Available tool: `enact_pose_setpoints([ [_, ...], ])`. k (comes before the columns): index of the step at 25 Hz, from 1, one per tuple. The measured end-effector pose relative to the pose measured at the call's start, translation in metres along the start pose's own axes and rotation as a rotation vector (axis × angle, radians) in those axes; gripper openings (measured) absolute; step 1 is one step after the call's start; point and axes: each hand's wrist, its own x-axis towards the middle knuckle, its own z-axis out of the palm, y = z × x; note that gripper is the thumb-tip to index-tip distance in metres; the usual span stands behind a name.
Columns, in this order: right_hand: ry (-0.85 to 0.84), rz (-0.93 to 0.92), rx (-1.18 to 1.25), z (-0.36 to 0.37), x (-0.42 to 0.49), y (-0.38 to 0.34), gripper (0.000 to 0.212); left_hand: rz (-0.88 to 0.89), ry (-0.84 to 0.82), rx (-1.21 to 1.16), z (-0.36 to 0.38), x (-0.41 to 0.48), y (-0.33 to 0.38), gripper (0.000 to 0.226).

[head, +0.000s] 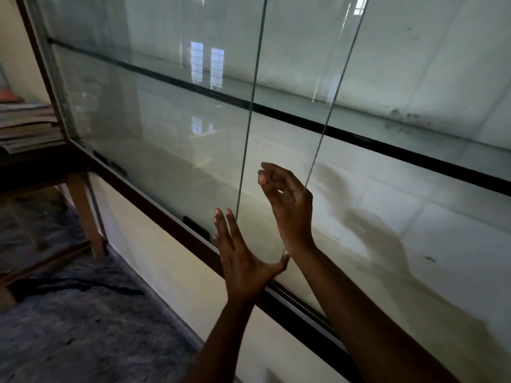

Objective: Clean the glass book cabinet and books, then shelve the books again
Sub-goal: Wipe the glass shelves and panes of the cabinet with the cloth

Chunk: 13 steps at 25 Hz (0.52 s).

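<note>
The glass book cabinet (154, 205) has a dark wooden frame and sliding glass panes; its shelves hold no books. The right edge of the front glass pane (329, 117) runs down across the view. My left hand (243, 261) lies flat on this pane near the bottom rail, fingers spread, its thumb at the pane's lower corner. My right hand (287, 205) is raised by the same pane edge, fingers loosely bent, with nothing in it. A stack of books (27, 128) lies on a wooden table at the left.
A glass shelf with a black front edge (359, 136) crosses the cabinet above my hands. The wooden table's leg (85, 217) stands close to the cabinet's left corner. Grey-blue carpet (69, 313) covers the floor below.
</note>
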Motion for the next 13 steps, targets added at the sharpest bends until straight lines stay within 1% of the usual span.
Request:
enact_pose_setpoints([
  [2,0.037,-0.033,0.002,0.001,-0.002,0.003,0.037,0.022,0.038,-0.028,0.002,-0.001,-0.001,0.125],
  [5,0.041,-0.031,0.024,0.004,-0.001,0.004,0.043,0.032,0.096,-0.033,0.003,-0.002,0.0,0.12],
  [8,0.046,-0.039,0.022,0.019,0.006,0.005,0.046,0.033,0.142,-0.011,-0.003,0.0,-0.006,0.106],
  [11,0.034,-0.028,0.02,0.039,0.016,0.006,0.048,0.073,0.205,0.1,-0.015,0.006,-0.01,0.089],
  [13,0.06,-0.036,-0.009,0.047,0.019,0.009,0.049,0.085,0.203,0.113,-0.02,0.007,-0.01,0.087],
])
